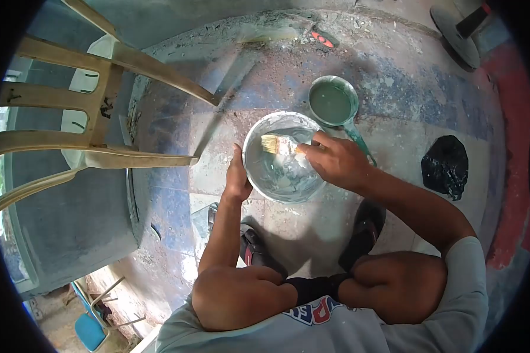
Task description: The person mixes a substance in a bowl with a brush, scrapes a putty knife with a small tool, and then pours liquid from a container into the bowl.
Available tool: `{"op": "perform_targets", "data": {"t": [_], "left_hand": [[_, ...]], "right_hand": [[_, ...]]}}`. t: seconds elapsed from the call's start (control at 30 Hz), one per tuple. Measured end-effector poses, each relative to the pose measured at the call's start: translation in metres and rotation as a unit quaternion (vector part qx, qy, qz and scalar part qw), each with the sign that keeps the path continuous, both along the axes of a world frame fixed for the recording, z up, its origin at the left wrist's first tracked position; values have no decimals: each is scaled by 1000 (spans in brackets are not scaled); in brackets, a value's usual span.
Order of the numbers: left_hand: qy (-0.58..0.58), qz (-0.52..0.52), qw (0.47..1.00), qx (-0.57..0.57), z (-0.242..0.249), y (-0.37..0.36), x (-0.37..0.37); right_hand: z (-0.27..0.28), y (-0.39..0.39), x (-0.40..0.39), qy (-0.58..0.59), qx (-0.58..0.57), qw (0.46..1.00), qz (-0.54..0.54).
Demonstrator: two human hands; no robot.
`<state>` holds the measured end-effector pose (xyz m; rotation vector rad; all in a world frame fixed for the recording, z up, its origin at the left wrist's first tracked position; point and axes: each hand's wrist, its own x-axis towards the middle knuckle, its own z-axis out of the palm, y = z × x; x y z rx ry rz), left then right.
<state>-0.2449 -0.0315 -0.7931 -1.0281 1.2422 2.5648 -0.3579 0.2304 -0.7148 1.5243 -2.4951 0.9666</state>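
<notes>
A round white bucket [285, 191] stands on the floor between my feet, its inside smeared with pale grey-white residue. My left hand [237, 175] holds its left rim, thumb up along the outer wall. Over the bucket's opening, my right hand [335, 159] grips a paintbrush [277, 145] by the handle, with the pale bristles pointing left. Just beyond the bucket, to the upper right, sits a green dipper [333, 101] filled with greenish-grey liquid. Its handle runs down behind my right hand.
A worn plastic chair [109, 106] stands at the left. A crumpled black bag [446, 167] lies at the right. Farther off are a red-and-black object [322, 39] and a dark disc [454, 38]. A blue-seated chair [90, 333] shows at the lower left.
</notes>
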Motion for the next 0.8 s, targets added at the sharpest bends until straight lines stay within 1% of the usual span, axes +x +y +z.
{"op": "perform_targets", "data": {"t": [0.03,0.07,0.1,0.17,0.2,0.27,0.3,0.33,0.37,0.43,0.47,0.5,0.53,0.57,0.63,0.67,0.7,0.77,0.8], "left_hand": [[4,0,1000,30,4,0,2],[7,-5,1000,25,6,1,4],[8,-4,1000,25,6,0,5],[41,4,995,90,5,1,6],[65,4,995,77,10,0,6],[66,11,996,62,10,3,5],[63,18,997,49,9,6,5],[45,41,998,24,12,12,3],[42,39,998,25,2,8,1],[57,29,995,74,0,12,-6],[10,46,995,88,1,15,-1],[34,39,993,108,8,18,-4],[55,33,990,129,9,17,-3],[76,30,992,101,4,16,-3],[88,40,988,119,19,19,-8],[100,27,994,43,19,23,-9],[99,27,994,44,19,25,-9],[117,67,991,-11,19,26,-13],[133,77,988,26,16,25,-16]], "right_hand": [[1,2,-2,-31,16,999,-2],[1,4,-3,-62,32,998,-3],[1,3,-3,-62,32,998,-2],[-3,4,-4,-61,28,998,5],[-4,4,-5,-58,26,998,5],[-7,4,-4,-17,27,999,23],[-9,3,-4,-18,26,999,23],[-11,2,-5,2,45,999,28],[-12,2,-5,21,65,997,32],[-11,1,3,7,60,998,33],[-10,2,5,-1,53,998,34],[-10,5,3,33,73,996,40],[-12,6,0,42,61,997,36],[-14,7,-2,50,49,997,34],[-15,9,-8,63,38,997,31],[-15,9,-13,69,18,997,24],[-16,9,-14,71,-2,997,18],[-15,9,-13,83,-13,996,25],[-14,8,-9,81,-7,996,28]]}}
